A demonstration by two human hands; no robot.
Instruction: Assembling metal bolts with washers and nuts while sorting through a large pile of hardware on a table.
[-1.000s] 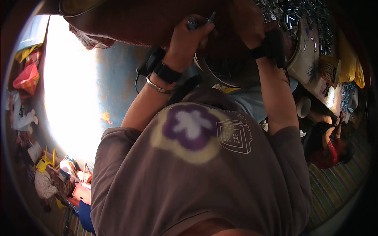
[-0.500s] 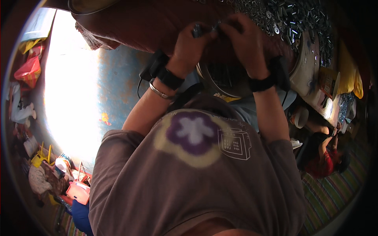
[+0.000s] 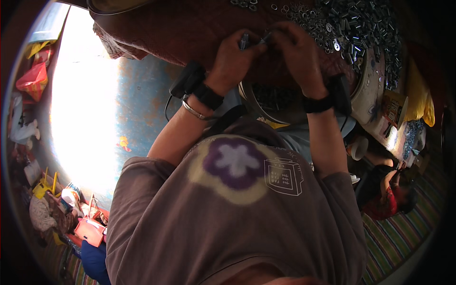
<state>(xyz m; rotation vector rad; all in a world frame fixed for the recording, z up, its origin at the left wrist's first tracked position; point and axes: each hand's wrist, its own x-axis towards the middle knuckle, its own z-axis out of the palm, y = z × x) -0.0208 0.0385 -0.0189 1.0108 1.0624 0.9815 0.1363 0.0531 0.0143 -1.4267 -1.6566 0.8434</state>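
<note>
Over the dark red cloth [image 3: 190, 33], my left hand [image 3: 232, 59] is closed with a short silver metal cylinder [image 3: 244, 41] showing among its fingers. Its fingertips meet a thin bolt-like metal piece [image 3: 266, 38], too small to make out fully. My right hand [image 3: 300, 54] pinches this same piece from the other side, fingers bent. Beyond the right hand spreads a pile of short metal sleeves [image 3: 356, 38]. Flat washers and rings [image 3: 308, 19] lie along the pile's near left side.
Below my hands, a round metal basin [image 3: 249, 100] holds dark parts. A printed tub [image 3: 393, 107] and yellow bag [image 3: 420, 88] stand at right. Another person in a red top [image 3: 384, 204] sits at lower right. Part of a metal bowl [image 3: 114, 8] shows at upper left.
The view has shifted slightly, so the cloth and pile sit a little lower. My hands stay together, and the metal piece between the fingertips shows more clearly at a slant.
</note>
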